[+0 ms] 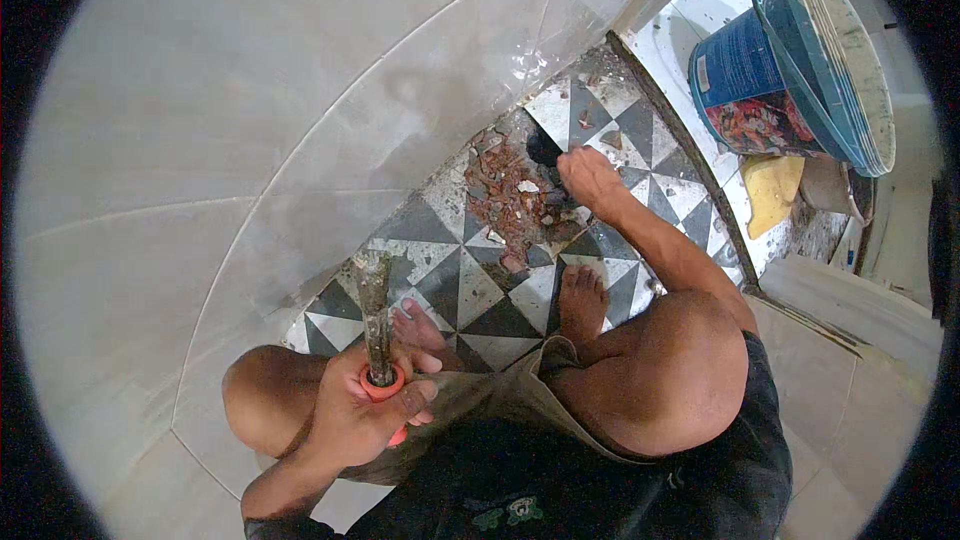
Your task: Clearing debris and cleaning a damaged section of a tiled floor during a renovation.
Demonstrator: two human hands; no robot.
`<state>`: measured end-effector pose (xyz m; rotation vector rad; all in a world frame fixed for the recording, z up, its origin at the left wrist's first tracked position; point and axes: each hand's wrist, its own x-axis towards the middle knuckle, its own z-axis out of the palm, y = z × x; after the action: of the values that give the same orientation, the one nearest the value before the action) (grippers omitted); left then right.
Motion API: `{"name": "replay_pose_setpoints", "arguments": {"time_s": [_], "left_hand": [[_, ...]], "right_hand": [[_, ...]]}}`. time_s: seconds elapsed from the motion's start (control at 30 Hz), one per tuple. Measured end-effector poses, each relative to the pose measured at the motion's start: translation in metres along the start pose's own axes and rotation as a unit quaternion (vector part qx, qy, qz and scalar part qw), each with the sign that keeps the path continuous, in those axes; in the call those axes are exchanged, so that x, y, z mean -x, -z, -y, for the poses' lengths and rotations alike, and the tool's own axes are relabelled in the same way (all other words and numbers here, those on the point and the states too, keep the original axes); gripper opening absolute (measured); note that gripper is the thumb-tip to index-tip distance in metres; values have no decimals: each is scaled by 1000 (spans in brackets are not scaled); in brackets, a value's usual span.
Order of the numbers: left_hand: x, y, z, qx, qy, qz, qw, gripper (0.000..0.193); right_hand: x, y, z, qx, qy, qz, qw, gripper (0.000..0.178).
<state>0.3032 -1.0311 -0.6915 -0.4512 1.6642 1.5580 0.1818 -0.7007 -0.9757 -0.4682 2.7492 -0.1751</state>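
Note:
My left hand is wrapped round a chisel with an orange-red hand guard. The chisel's worn, dirt-coated metal shaft points away from me, off the floor. Further out, my right hand is down at the floor with its fingers closed. A black piece shows at its fingertips; what it is I cannot make out. Beside that hand lies a patch of reddish-brown rubble and broken chips, with one white chip on top.
Black-and-white triangle-patterned floor tiles run round the rubble, below a pale tiled wall. My bare feet rest close to it. Past a dark threshold strip, a blue bucket leans on its side near a yellow piece.

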Motion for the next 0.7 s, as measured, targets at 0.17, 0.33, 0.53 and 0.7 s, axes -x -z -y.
{"name": "replay_pose_setpoints", "arguments": {"time_s": [0.17,0.33,0.53,0.7], "left_hand": [[-1,1,3,-21,6,5,1000,15],[-2,-4,-2,-12,25,7,1000,15],[-5,-5,6,3,-7,8,1000,14],[-6,-10,-4,0,20,8,1000,15]], "right_hand": [[-4,21,14,12,38,-68,997,20],[0,-2,6,30,14,-78,996,20],[-16,-2,18,8,67,-53,996,17],[-2,8,1,-6,33,-99,994,17]]}}
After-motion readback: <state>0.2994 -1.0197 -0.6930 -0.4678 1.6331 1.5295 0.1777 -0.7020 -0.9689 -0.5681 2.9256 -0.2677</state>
